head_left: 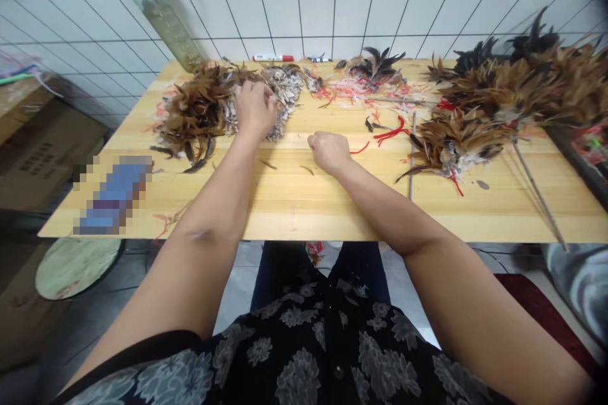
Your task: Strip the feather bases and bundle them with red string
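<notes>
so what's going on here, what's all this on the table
A person stands at a pale wooden table. Their left hand touches grey-white speckled feathers, beside a heap of brown feathers. Their right hand rests loosely closed on the wood, near thin red cord. Large brown-and-black feather bunches lie at the table's right.
</notes>
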Available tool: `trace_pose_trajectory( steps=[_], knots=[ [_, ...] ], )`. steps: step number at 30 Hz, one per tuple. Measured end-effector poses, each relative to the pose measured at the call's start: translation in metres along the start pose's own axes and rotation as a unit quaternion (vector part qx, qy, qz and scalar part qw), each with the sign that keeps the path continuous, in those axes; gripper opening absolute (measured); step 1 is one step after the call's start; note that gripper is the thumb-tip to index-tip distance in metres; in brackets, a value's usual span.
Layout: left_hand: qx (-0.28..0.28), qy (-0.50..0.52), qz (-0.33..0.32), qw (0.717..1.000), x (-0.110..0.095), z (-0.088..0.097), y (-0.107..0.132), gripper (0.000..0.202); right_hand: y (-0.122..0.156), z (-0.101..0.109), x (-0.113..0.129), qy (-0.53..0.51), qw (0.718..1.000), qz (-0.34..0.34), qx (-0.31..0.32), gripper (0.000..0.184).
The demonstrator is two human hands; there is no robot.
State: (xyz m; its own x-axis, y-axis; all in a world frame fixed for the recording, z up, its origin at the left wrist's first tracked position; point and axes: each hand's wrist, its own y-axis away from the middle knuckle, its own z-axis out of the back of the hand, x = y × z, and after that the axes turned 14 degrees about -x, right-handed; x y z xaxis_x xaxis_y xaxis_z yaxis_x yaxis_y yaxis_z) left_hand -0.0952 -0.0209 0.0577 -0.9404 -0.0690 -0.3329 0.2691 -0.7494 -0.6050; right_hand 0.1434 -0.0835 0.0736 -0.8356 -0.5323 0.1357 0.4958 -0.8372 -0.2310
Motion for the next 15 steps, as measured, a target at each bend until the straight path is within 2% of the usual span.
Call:
trace_pose_trajectory(
  steps=[4,7,11,15],
  knots=[
    [0.061,-0.035,-0.020,0.997,-0.019,-0.002,-0.022,0.024,0.003,-0.007,0.000,-0.018,0.998,0.053,-0.008,0.059],
    [0.116,-0.056,-0.027,0.991,-0.023,-0.005,-0.048,0.027,0.001,-0.004,0.000,-0.036,0.998,0.054,-0.003,0.059],
    [0.156,-0.056,-0.036,0.985,-0.008,0.004,-0.065,0.039,-0.003,-0.001,-0.006,-0.057,0.998,-0.003,-0.016,0.060],
    [0.191,-0.063,-0.095,0.975,0.018,0.026,-0.048,0.030,-0.004,-0.002,-0.006,-0.084,0.996,-0.003,-0.015,0.059]
  ],
)
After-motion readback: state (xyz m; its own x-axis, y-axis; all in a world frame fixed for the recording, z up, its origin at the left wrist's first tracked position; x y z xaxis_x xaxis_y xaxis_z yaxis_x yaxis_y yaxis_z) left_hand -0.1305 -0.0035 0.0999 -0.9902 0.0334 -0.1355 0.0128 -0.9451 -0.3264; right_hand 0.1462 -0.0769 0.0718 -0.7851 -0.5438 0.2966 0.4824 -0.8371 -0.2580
